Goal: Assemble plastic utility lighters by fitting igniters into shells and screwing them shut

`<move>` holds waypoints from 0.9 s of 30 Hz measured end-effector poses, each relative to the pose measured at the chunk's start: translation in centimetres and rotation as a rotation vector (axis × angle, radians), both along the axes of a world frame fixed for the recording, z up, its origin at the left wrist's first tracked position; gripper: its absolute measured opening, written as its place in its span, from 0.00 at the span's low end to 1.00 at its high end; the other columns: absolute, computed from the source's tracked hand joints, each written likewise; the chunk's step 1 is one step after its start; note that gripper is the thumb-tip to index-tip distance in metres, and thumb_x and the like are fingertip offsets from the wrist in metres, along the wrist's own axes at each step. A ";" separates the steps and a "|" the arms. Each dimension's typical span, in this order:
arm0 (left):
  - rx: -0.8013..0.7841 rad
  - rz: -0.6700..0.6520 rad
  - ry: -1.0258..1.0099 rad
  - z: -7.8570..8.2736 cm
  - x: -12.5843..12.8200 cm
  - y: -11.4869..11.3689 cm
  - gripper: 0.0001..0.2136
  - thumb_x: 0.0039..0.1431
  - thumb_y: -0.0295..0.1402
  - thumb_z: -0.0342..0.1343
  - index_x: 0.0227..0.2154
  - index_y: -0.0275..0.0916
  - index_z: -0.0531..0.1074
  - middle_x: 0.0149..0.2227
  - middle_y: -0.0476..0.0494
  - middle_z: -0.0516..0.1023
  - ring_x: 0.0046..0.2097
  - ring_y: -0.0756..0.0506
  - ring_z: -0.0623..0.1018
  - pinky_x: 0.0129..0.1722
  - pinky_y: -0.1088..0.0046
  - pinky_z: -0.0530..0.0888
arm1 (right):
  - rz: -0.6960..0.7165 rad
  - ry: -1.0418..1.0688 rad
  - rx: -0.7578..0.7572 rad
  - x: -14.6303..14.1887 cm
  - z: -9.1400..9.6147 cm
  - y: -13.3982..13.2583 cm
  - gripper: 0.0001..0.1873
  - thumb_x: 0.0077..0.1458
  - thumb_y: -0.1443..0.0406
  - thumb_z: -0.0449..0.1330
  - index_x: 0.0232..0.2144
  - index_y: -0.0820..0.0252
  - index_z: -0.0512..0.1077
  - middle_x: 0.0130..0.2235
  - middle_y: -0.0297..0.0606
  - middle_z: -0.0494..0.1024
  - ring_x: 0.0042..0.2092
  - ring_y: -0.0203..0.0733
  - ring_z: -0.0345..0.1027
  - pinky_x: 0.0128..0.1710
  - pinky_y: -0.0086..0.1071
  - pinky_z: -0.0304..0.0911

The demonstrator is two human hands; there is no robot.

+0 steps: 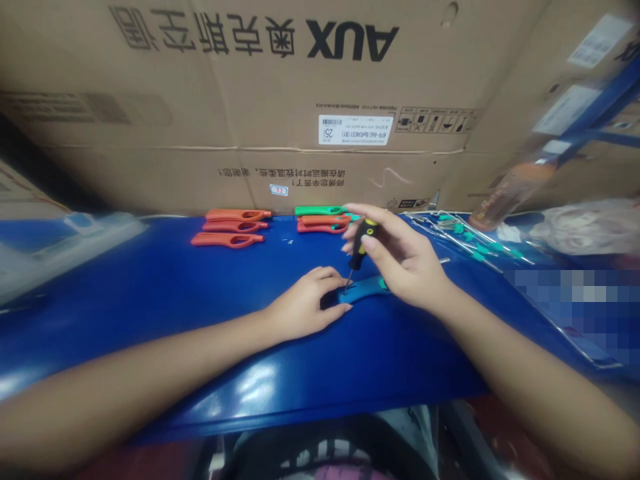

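My right hand (pixel 400 257) grips a black and yellow screwdriver (pixel 361 243), held nearly upright with its tip down on a blue plastic handle (pixel 367 289). That handle lies flat on the blue table (pixel 210 380). Its left end is pinched between the thumb and fingers of my left hand (pixel 313 303). A green piece shows at the handle's right end, partly behind my right hand. Beyond my hands lie several orange handles (pixel 227 239) with oval holes, and a green handle (pixel 320 211) beside more orange-red ones.
A large cardboard box (pixel 270 100) stands along the back of the table. Metal rods with green pieces (pixel 467 235) lie at the back right, near an orange-brown bottle (pixel 515 193) and a crumpled clear bag (pixel 593 227). Translucent plastic (pixel 85 250) lies at the left.
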State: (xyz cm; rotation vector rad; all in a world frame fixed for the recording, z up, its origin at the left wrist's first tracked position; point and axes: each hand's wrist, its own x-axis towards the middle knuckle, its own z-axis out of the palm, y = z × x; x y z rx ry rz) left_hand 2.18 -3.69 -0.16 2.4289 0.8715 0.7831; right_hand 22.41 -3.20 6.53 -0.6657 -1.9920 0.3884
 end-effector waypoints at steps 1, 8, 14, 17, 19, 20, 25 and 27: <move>0.002 0.000 0.001 0.0 0.0 0.0 0.16 0.63 0.36 0.61 0.52 0.38 0.75 0.47 0.40 0.78 0.51 0.41 0.78 0.56 0.59 0.75 | -0.032 -0.004 0.053 0.0 0.0 0.0 0.17 0.68 0.59 0.55 0.57 0.53 0.70 0.43 0.41 0.79 0.39 0.42 0.75 0.41 0.38 0.75; 0.002 0.007 0.006 0.1 0.0 0.0 0.16 0.63 0.35 0.61 0.52 0.38 0.76 0.47 0.40 0.78 0.51 0.41 0.78 0.55 0.60 0.75 | 0.001 0.001 0.001 0.3 -0.3 0.4 0.23 0.71 0.60 0.47 0.65 0.52 0.63 0.51 0.44 0.78 0.44 0.42 0.76 0.43 0.39 0.76; 0.003 0.005 -0.011 0.1 0.0 -0.1 0.16 0.63 0.35 0.61 0.52 0.39 0.76 0.48 0.40 0.78 0.52 0.41 0.78 0.56 0.59 0.75 | -0.151 0.011 0.179 0.5 -0.5 0.8 0.16 0.64 0.58 0.61 0.53 0.51 0.75 0.43 0.41 0.81 0.41 0.44 0.76 0.47 0.43 0.75; -0.002 0.004 -0.006 0.0 0.0 0.0 0.16 0.63 0.35 0.61 0.52 0.38 0.76 0.47 0.40 0.78 0.51 0.41 0.78 0.56 0.61 0.75 | 0.020 0.027 0.026 0.4 -0.6 0.8 0.22 0.71 0.59 0.48 0.64 0.51 0.65 0.54 0.44 0.78 0.45 0.42 0.77 0.45 0.40 0.76; 0.001 0.005 0.000 0.0 0.0 0.0 0.16 0.63 0.35 0.61 0.52 0.37 0.76 0.47 0.40 0.78 0.51 0.41 0.78 0.56 0.60 0.74 | 0.085 0.065 -0.027 0.3 -0.6 0.8 0.21 0.71 0.60 0.50 0.62 0.52 0.66 0.52 0.43 0.78 0.43 0.41 0.77 0.41 0.38 0.77; 0.002 0.005 0.001 0.0 -0.1 0.0 0.16 0.63 0.35 0.61 0.52 0.37 0.76 0.47 0.39 0.78 0.52 0.41 0.77 0.57 0.60 0.74 | 0.057 0.075 0.009 0.3 -0.5 0.8 0.19 0.68 0.60 0.54 0.59 0.52 0.70 0.47 0.42 0.79 0.41 0.41 0.77 0.40 0.38 0.77; -0.004 0.007 -0.006 0.0 -0.1 0.0 0.16 0.63 0.36 0.61 0.52 0.39 0.75 0.47 0.40 0.78 0.51 0.41 0.78 0.57 0.60 0.74 | -0.101 0.025 0.215 0.2 -0.4 0.5 0.14 0.67 0.60 0.56 0.51 0.53 0.75 0.44 0.43 0.79 0.42 0.44 0.75 0.46 0.43 0.75; -0.004 0.004 -0.005 0.0 0.0 0.0 0.16 0.63 0.36 0.61 0.52 0.39 0.76 0.46 0.40 0.78 0.51 0.41 0.78 0.56 0.61 0.75 | 0.015 0.022 0.068 0.2 -0.4 0.4 0.19 0.71 0.61 0.48 0.59 0.52 0.68 0.51 0.45 0.76 0.46 0.44 0.75 0.45 0.42 0.76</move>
